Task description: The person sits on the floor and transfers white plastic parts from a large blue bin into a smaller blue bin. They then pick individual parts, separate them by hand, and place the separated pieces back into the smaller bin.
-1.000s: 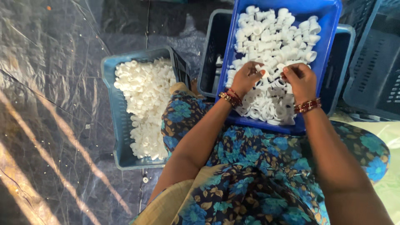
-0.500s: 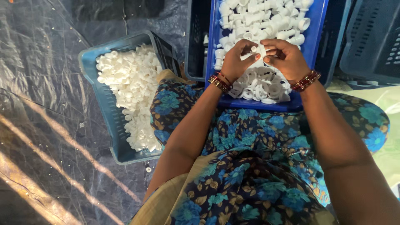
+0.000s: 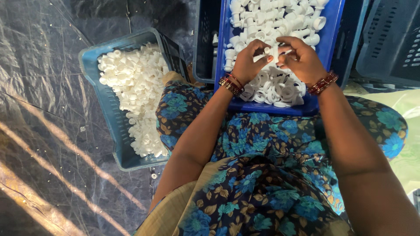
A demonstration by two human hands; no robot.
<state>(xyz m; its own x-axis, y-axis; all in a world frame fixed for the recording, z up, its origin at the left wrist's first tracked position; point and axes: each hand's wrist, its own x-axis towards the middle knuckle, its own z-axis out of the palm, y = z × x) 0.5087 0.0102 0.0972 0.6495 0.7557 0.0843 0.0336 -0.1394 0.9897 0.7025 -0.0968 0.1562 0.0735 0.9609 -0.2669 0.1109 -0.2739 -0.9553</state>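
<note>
Both hands meet over the blue tray [image 3: 329, 30]; the left hand [image 3: 247, 63] and right hand [image 3: 302, 59] each keep a clenched grip on one small white plastic piece [image 3: 270, 51] between them.

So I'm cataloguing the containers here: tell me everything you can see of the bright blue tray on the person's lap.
The bright blue tray is a shallow, smooth-walled rectangular bin that looks like plastic. It rests on the lap, its near edge against the floral fabric, and its far end runs out of view. It is heaped with small white plastic parts, both rings and stemmed caps. The left hand and right hand work over it, pinching one white piece.
</note>
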